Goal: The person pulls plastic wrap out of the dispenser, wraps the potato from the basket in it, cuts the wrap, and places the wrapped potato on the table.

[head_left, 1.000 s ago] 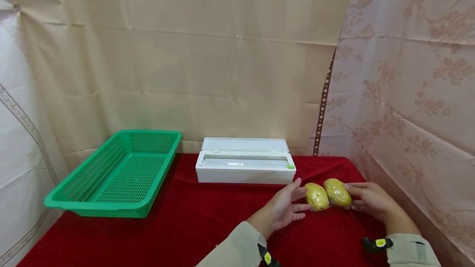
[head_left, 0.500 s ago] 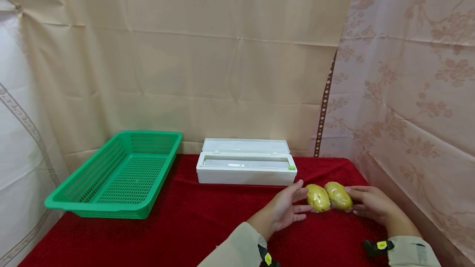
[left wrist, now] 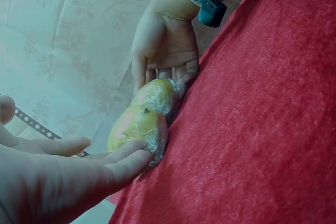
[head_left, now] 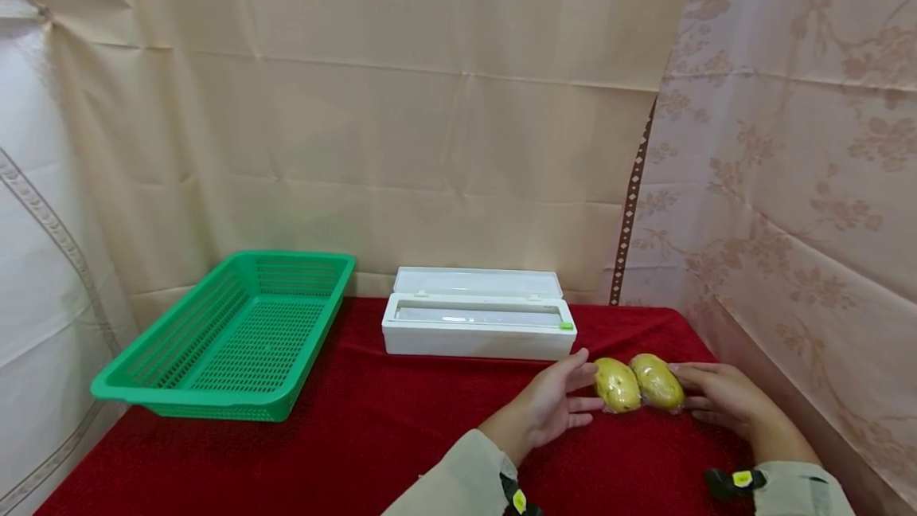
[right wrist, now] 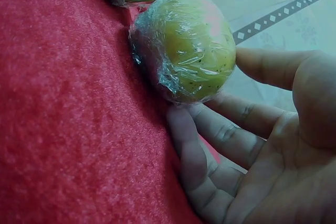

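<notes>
Two yellow potatoes wrapped in clear plastic film lie side by side on the red cloth at the right of the head view: a left potato (head_left: 618, 385) and a right potato (head_left: 657, 382). My left hand (head_left: 548, 403) is beside the left potato with its fingers extended, fingertips right at its side. My right hand (head_left: 727, 398) is at the outer end of the right potato. In the right wrist view its thumb (right wrist: 268, 67) touches the potato's side, and the other fingers lie loosely bent below its end. The film bunches in wrinkles on the cloth side.
A white cling film dispenser (head_left: 476, 342) with its lid raised and a green slider stands behind the hands. At the left is a green plastic basket (head_left: 290, 398) with slotted walls. The red cloth (head_left: 401, 404) covers the table, with curtains behind and on both sides.
The right potato and my right hand have shifted slightly nearer to me. My left hand stays beside the left potato. The head view has moved a little.
</notes>
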{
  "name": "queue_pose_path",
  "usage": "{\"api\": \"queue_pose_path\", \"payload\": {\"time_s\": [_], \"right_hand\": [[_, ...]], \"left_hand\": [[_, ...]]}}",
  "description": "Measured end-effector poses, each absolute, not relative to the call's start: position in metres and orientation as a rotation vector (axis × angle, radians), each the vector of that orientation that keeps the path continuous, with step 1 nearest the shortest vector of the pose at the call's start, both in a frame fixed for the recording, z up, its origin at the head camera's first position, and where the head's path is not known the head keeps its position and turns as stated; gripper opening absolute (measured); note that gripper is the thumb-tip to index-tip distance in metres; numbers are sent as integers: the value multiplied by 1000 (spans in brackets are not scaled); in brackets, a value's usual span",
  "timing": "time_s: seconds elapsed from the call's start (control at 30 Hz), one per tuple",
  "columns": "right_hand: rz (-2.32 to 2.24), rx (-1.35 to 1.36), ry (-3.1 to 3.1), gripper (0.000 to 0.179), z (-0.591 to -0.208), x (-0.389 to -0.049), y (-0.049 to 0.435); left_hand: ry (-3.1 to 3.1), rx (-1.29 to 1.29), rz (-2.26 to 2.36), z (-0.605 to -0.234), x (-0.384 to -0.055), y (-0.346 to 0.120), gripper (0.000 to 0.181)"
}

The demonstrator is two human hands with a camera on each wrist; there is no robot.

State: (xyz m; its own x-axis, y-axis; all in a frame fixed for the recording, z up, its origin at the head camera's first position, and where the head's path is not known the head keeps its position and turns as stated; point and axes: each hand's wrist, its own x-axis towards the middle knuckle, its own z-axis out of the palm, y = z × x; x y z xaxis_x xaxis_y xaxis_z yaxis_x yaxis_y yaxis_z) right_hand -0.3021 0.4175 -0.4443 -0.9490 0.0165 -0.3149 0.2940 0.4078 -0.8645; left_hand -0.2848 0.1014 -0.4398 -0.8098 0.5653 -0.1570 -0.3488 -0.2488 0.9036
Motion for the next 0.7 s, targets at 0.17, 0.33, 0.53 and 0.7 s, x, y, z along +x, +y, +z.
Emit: {"api": "queue_pose_path", "payload": {"time_s": [0.17,0.33,0.53,0.7], "right_hand": [[-1571,263,2393,76,-447,-301,419],[-1587,244,2377,72,-448,-300,418],[-1551,241,2400,81,-444,-302,417],[-1569,262,2380,81,-445,-301,420]], "left_hand": [[1439,251,2095,-440,-284,101,74],[1449,247,2081,-441,-284,100,73],[1452,252,2086,-440,-285,99,72],[1450,240,2090,-441,-285,100,71]]}}
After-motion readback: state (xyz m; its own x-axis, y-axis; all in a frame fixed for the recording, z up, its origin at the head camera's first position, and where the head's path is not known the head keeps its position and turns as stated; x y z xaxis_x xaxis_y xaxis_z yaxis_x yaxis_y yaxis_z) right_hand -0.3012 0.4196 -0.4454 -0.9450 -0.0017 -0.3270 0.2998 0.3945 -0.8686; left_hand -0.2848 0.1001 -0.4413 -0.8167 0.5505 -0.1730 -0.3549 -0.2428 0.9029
